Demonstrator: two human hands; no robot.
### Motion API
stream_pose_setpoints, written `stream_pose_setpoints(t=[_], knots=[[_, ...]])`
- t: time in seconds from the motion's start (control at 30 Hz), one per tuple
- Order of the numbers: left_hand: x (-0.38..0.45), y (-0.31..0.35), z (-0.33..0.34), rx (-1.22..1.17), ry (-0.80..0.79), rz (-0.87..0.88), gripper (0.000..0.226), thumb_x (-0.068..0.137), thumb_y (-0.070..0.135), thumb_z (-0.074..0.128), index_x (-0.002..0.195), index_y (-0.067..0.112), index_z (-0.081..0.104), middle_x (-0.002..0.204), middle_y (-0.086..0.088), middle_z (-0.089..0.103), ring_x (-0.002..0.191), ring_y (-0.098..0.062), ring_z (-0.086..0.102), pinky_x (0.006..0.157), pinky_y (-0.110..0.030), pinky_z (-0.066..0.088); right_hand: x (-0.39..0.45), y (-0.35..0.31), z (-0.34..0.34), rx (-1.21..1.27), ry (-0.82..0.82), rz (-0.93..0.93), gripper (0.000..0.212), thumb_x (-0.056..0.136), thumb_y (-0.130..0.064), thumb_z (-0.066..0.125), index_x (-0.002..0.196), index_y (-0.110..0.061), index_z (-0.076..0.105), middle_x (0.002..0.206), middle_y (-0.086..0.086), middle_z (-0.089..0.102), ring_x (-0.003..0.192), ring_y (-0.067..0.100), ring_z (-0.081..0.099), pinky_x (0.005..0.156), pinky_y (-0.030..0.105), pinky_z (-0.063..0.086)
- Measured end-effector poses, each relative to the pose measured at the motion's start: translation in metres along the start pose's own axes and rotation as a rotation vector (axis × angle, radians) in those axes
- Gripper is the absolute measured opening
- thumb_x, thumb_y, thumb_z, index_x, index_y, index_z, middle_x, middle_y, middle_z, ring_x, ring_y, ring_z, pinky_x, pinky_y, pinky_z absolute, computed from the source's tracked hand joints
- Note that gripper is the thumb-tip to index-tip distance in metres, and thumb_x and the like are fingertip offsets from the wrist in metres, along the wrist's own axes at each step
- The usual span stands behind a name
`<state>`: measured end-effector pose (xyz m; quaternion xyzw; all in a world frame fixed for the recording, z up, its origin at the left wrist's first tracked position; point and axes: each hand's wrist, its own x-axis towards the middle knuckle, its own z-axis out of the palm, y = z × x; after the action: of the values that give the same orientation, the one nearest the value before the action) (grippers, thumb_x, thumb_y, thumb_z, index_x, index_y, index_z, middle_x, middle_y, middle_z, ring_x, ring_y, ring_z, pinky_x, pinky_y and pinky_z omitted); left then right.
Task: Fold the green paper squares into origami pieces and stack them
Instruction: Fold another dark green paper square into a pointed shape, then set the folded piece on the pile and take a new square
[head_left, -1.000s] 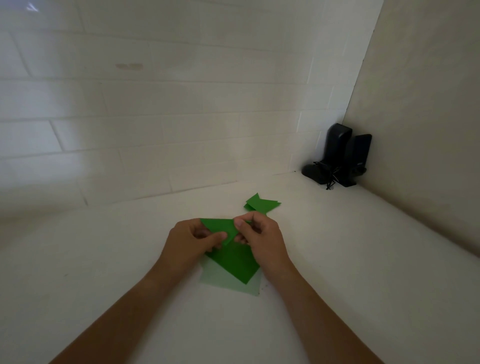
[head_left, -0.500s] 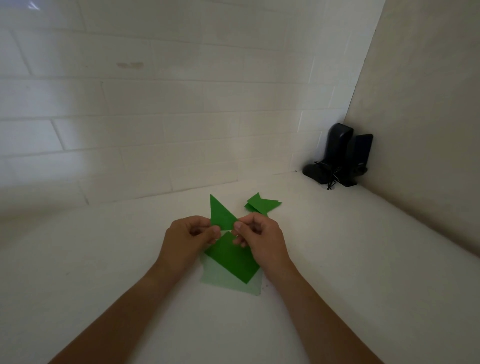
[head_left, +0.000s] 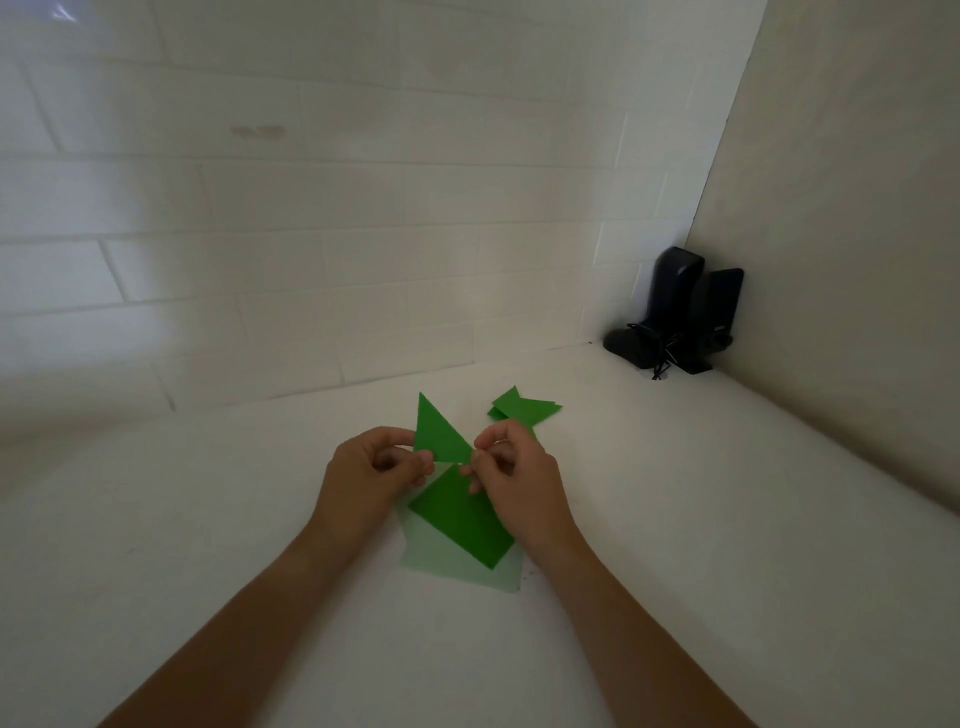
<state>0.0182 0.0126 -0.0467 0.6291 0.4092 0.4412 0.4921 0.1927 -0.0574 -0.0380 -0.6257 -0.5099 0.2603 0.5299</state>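
White tabletop (head_left: 675, 545): matte, fills the lower half of the head view, bounded at the back by a white tiled wall (head_left: 363, 234) and at the right by a plain beige wall (head_left: 857, 234).

Black device (head_left: 675, 312): two upright dark bodies on a stand with a tangle of cord at the foot, set in the far right corner, well apart from the work.

Pale green sheet (head_left: 441, 564): lies flat on the tabletop between the forearms; lighter in tone, possibly a square lying reverse side up.

Dark green square (head_left: 460, 519): rests flat on the pale sheet, turned corner-on, unfolded.

Left hand (head_left: 369, 478): fingers curled, thumb and forefinger pinching the left lower corner of the held piece.

Right hand (head_left: 519, 478): fingers curled, pinching the right lower corner of the same piece.

Folded pieces (head_left: 524, 408): a small stack of finished green shapes on the tabletop just beyond the right hand.

Green triangle (head_left: 439, 434): the piece in work, held up off the tabletop between both hands, apex pointing away and upward. Judged very light, thin and fairly crisp; it stands without drooping. It should take a sharp crease but mark permanently if bent wrongly, and a draught could shift it. Best taken at corners or along the folded edge with fingertip pinches, as it is now.
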Motion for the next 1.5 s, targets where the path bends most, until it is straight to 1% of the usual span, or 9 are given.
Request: stream_pose_setpoints(t=[0.27, 0.4, 0.5, 0.67, 0.8, 0.97, 1.13, 1.3, 1.5], knots=[[-0.005, 0.004, 0.006, 0.260, -0.057, 0.105, 0.018, 0.086, 0.014, 0.081, 0.096, 0.028, 0.075, 0.084, 0.007, 0.074, 0.078, -0.007, 0.068, 0.071, -0.010, 0.049, 0.008, 0.004, -0.009, -0.004, 0.234, 0.009, 0.023, 0.104, -0.003, 0.052, 0.099, -0.020, 0.066, 0.093, -0.005, 0.072, 0.075, 0.003, 0.070, 0.066, 0.017, 0.054], [-0.007, 0.005, 0.009, 0.422, -0.161, 0.228, 0.023, 0.081, 0.015, 0.085, 0.093, 0.033, 0.078, 0.094, 0.008, 0.065, 0.083, -0.008, 0.058, 0.070, -0.011, 0.043, 0.010, 0.006, -0.014, 0.011, 0.169, 0.146, 0.037, 0.105, -0.006, 0.048, 0.129, -0.031, 0.061, 0.108, -0.007, 0.074, 0.090, 0.000, 0.069, 0.072, 0.009, 0.051], [-0.006, 0.003, 0.008, 0.500, -0.265, 0.280, 0.026, 0.080, 0.023, 0.088, 0.097, 0.040, 0.078, 0.104, 0.009, 0.061, 0.090, -0.005, 0.054, 0.076, -0.008, 0.040, 0.010, 0.007, -0.014, 0.024, 0.149, 0.174, 0.049, 0.103, -0.009, 0.052, 0.143, -0.038, 0.054, 0.113, -0.005, 0.075, 0.097, 0.000, 0.069, 0.085, 0.015, 0.052], [-0.003, 0.002, 0.010, 0.576, -0.272, 0.276, 0.030, 0.080, 0.026, 0.087, 0.101, 0.044, 0.074, 0.106, 0.012, 0.058, 0.096, -0.004, 0.055, 0.081, -0.010, 0.038, 0.009, 0.009, -0.013, -0.107, 0.218, 0.066, 0.029, 0.099, -0.006, 0.060, 0.118, -0.026, 0.067, 0.121, -0.006, 0.066, 0.088, -0.001, 0.070, 0.080, 0.013, 0.055], [-0.002, 0.002, 0.008, 0.607, -0.204, 0.272, 0.029, 0.086, 0.014, 0.080, 0.108, 0.030, 0.073, 0.100, 0.009, 0.058, 0.088, 0.000, 0.054, 0.074, -0.004, 0.036, 0.006, 0.006, -0.006, -0.339, 0.097, -0.025, 0.015, 0.099, -0.015, 0.066, 0.112, -0.020, 0.071, 0.114, -0.003, 0.064, 0.088, 0.001, 0.060, 0.078, 0.006, 0.045], [-0.002, 0.000, 0.007, 0.558, -0.101, 0.264, 0.030, 0.085, -0.001, 0.074, 0.105, 0.021, 0.072, 0.091, 0.007, 0.056, 0.081, 0.002, 0.055, 0.073, -0.005, 0.041, 0.002, 0.006, 0.000, -0.562, -0.137, -0.041, 0.056, 0.094, -0.041, 0.073, 0.140, -0.013, 0.060, 0.139, 0.000, 0.046, 0.133, 0.014, 0.036, 0.108, 0.018, 0.028], [0.000, -0.003, 0.006, 0.550, -0.064, 0.247, 0.030, 0.084, -0.002, 0.076, 0.109, 0.015, 0.071, 0.094, 0.002, 0.060, 0.079, -0.004, 0.054, 0.072, -0.004, 0.039, 0.003, 0.008, 0.003, -0.562, -0.141, -0.077, 0.047, 0.091, -0.041, 0.076, 0.131, -0.018, 0.067, 0.133, -0.004, 0.052, 0.129, 0.016, 0.036, 0.114, 0.032, 0.033], [-0.001, -0.005, 0.007, 0.531, -0.054, 0.265, 0.032, 0.086, 0.002, 0.074, 0.113, 0.019, 0.067, 0.098, 0.005, 0.060, 0.085, -0.008, 0.057, 0.073, -0.005, 0.039, 0.001, 0.007, 0.005, -0.553, -0.101, -0.096, 0.028, 0.091, -0.037, 0.076, 0.117, -0.031, 0.068, 0.123, -0.012, 0.060, 0.119, 0.012, 0.045, 0.101, 0.034, 0.034], [-0.002, -0.003, 0.008, 0.423, -0.047, 0.203, 0.033, 0.089, 0.007, 0.075, 0.115, 0.024, 0.063, 0.094, 0.006, 0.069, 0.085, -0.005, 0.063, 0.072, -0.008, 0.046, -0.001, 0.005, 0.001, -0.332, -0.038, -0.154, 0.032, 0.087, -0.018, 0.081, 0.113, -0.025, 0.065, 0.116, -0.007, 0.057, 0.095, 0.001, 0.055, 0.083, 0.006, 0.040]])
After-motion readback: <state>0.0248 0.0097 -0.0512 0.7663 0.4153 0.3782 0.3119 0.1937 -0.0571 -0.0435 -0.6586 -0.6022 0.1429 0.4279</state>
